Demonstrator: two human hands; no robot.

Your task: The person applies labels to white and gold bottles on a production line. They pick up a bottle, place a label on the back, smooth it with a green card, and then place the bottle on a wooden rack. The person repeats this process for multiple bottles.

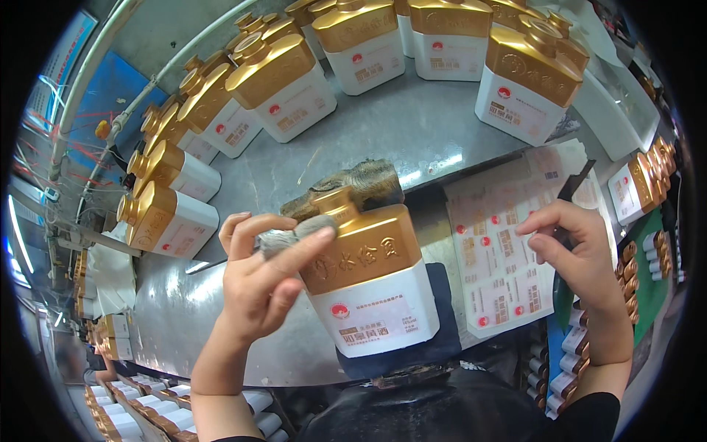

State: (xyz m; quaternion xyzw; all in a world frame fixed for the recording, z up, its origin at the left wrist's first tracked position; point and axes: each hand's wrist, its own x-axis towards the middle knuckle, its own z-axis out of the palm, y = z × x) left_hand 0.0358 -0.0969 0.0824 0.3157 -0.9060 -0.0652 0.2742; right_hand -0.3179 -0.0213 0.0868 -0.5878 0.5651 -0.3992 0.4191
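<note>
Honestly, neat setup: the gold-and-white bottle [375, 287] sits on a dark cloth [444, 298] by the counter [191, 317], seemingly leaned on that wrapped roll [375, 177] so its front faces up. Left hand [254, 276] has fingers pinching a grey wad [283, 239] at its shoulder. Right hand [578, 236] curls near the label sheet [470, 214], probably placed for easy reach; can't tell if those fingers grip the dark tool [577, 181].

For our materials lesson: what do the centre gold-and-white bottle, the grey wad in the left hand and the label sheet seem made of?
Gold-and-white bottle: perhaps glazed ceramic or coated glass; metallic sheen above, smooth white below. Grey wad: likely dull cloth, softly creased. Label sheet: probably paper or film; flat, fairly matt.
</note>
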